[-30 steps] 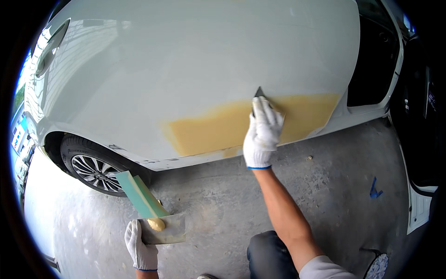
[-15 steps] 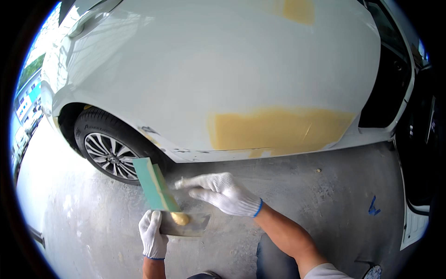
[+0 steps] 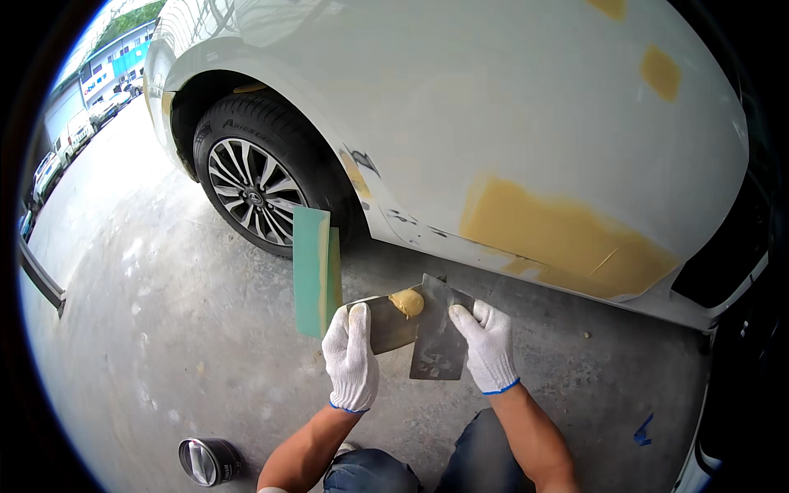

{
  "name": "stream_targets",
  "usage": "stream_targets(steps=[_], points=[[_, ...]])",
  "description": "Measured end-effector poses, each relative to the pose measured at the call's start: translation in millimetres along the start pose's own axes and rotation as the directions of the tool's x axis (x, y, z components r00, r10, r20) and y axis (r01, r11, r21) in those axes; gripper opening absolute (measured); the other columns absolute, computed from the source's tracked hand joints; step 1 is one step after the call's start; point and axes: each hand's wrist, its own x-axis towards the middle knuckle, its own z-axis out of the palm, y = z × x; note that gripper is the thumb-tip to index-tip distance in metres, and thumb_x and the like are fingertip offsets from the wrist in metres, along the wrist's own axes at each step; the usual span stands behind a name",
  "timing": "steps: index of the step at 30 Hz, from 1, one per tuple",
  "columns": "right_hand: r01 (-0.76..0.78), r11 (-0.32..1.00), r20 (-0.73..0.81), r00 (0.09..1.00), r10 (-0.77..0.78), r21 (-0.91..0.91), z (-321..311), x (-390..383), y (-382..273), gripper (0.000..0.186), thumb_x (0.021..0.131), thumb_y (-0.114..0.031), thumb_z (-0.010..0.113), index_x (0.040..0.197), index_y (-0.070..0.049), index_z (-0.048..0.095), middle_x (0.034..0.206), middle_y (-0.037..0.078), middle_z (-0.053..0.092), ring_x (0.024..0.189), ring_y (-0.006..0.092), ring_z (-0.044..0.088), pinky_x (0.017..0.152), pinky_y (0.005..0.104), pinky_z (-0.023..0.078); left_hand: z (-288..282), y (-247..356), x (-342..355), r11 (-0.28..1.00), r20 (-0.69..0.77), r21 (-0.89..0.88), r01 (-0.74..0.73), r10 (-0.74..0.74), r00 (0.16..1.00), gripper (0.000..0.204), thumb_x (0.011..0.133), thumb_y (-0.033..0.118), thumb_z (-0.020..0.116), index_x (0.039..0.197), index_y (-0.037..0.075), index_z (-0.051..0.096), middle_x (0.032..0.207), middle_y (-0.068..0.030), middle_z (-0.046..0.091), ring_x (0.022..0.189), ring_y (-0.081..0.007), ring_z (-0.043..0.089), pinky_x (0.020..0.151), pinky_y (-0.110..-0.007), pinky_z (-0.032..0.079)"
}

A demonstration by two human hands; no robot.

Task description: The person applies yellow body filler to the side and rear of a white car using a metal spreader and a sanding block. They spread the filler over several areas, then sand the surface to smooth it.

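My left hand point(image 3: 351, 360), in a white glove, holds a metal mixing plate point(image 3: 391, 323) with a lump of yellow filler point(image 3: 408, 302) on it, together with a green sanding block point(image 3: 315, 270) that stands upright. My right hand point(image 3: 486, 347), also gloved, holds a flat metal spreader point(image 3: 439, 338) whose upper edge touches the filler lump. Above both hands is the white car body point(image 3: 493, 107) with a wide yellow filler patch point(image 3: 559, 238) low on the panel.
The car's front wheel point(image 3: 255, 191) is left of the hands. A small dark tin point(image 3: 207, 461) lies on the grey concrete floor point(image 3: 164, 329) at lower left. Two smaller yellow patches point(image 3: 660, 72) sit higher on the body. My knees point(image 3: 427, 468) are at the bottom.
My right hand left the yellow patch on the car and came down to the plate in my left hand. The view swung left, bringing the wheel closer.
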Motion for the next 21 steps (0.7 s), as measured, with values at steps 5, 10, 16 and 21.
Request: stream_targets(steps=[5, 10, 16, 21], points=[[-0.137, 0.972, -0.057, 0.987, 0.151, 0.190, 28.5, -25.1, -9.0, 0.013, 0.096, -0.009, 0.063, 0.087, -0.001, 0.069, 0.079, -0.006, 0.059, 0.070, 0.0017, 0.051, 0.065, 0.0181, 0.043, 4.2, -15.2, -23.4, 0.910, 0.177, 0.342, -0.235, 0.183, 0.967, 0.024, 0.101, 0.015, 0.056, 0.117, -0.001, 0.064, 0.072, -0.0086, 0.062, 0.065, -0.0106, 0.056, 0.063, -0.028, 0.047], [0.181, 0.932, -0.227, 0.967, -0.111, 0.313, 1.9, -9.2, -0.2, 0.010, 0.098, -0.008, 0.060, 0.098, 0.000, 0.066, 0.087, -0.003, 0.063, 0.078, 0.0018, 0.054, 0.072, 0.0192, 0.046, -19.3, -21.9, -28.9, 0.808, 0.412, 0.489, -0.329, 0.118, 0.903, 0.019, 0.096, 0.018, 0.062, 0.108, 0.004, 0.067, 0.071, -0.0171, 0.065, 0.063, -0.0265, 0.068, 0.060, -0.035, 0.051], [0.080, 0.997, 0.476, 0.877, -0.069, -0.003, -24.9, -15.7, -19.9, 0.026, 0.096, -0.005, 0.064, 0.120, 0.005, 0.065, 0.121, 0.016, 0.068, 0.112, 0.0176, 0.063, 0.100, 0.0307, 0.050, -48.4, -18.2, 6.1, 0.930, 0.319, 0.365, -0.025, -0.100, 0.942, 0.023, 0.096, 0.021, 0.063, 0.098, -0.002, 0.067, 0.070, -0.0093, 0.060, 0.064, -0.0122, 0.054, 0.063, -0.030, 0.047], [0.368, 0.832, 0.689, 0.724, 0.023, -0.415, -17.2, -0.4, -15.5, 0.026, 0.093, -0.008, 0.067, 0.116, 0.002, 0.069, 0.112, 0.014, 0.072, 0.095, 0.0198, 0.068, 0.084, 0.0294, 0.052, -64.3, -22.3, 19.8, 0.958, 0.241, 0.286, -0.001, -0.071, 0.968, 0.022, 0.095, 0.019, 0.064, 0.096, -0.002, 0.068, 0.073, -0.0061, 0.061, 0.069, -0.0077, 0.052, 0.064, -0.027, 0.046]])
